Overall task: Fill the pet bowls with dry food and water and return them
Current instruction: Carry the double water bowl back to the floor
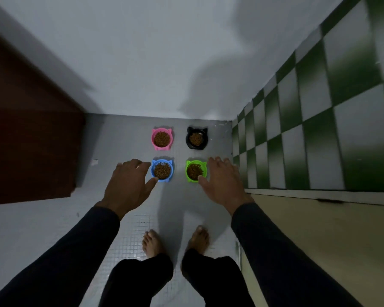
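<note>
Here, four kibble-filled bowls are seen on the floor (129, 134); the left hand (129, 185), fingers spread, is held beside the blue bowl (162, 170), the right hand (220, 182), likewise spread, beside the green bowl (196, 171). Rims should be released gently so nothing is spilled.

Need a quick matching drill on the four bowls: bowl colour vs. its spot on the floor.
Things:
1. pink bowl
2. black bowl
3. blue bowl
4. green bowl

Places:
A. near row, by the right hand
B. far row, left
C. near row, by the left hand
D. far row, right, toward the checkered wall

Pairs: 1-B, 2-D, 3-C, 4-A
</note>
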Demonstrator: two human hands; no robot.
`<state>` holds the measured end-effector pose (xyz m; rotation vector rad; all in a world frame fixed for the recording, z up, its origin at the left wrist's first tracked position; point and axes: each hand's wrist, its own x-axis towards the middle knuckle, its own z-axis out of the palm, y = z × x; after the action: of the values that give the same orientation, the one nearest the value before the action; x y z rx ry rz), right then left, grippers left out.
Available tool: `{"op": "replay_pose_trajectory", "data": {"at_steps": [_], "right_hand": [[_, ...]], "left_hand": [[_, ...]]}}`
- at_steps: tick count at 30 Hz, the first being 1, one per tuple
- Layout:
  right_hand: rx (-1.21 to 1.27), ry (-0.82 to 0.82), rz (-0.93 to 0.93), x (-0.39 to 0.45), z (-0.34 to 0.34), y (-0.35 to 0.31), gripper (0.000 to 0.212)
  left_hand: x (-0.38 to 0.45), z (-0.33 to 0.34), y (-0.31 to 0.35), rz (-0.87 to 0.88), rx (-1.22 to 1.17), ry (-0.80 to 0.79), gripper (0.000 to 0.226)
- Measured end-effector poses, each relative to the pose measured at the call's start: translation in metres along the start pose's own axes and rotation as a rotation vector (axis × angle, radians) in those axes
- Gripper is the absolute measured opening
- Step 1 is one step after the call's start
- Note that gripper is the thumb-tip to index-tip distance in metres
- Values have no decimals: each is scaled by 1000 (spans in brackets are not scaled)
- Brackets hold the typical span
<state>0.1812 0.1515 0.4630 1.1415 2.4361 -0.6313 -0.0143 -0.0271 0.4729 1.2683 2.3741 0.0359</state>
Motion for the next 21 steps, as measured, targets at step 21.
{"op": "replay_pose_trajectory", "data": {"at_steps": [21], "right_hand": [[-9,374,-171,-180,-300,-66,82]], "left_hand": [[-131,-332,95,118,1,286,82]]}}
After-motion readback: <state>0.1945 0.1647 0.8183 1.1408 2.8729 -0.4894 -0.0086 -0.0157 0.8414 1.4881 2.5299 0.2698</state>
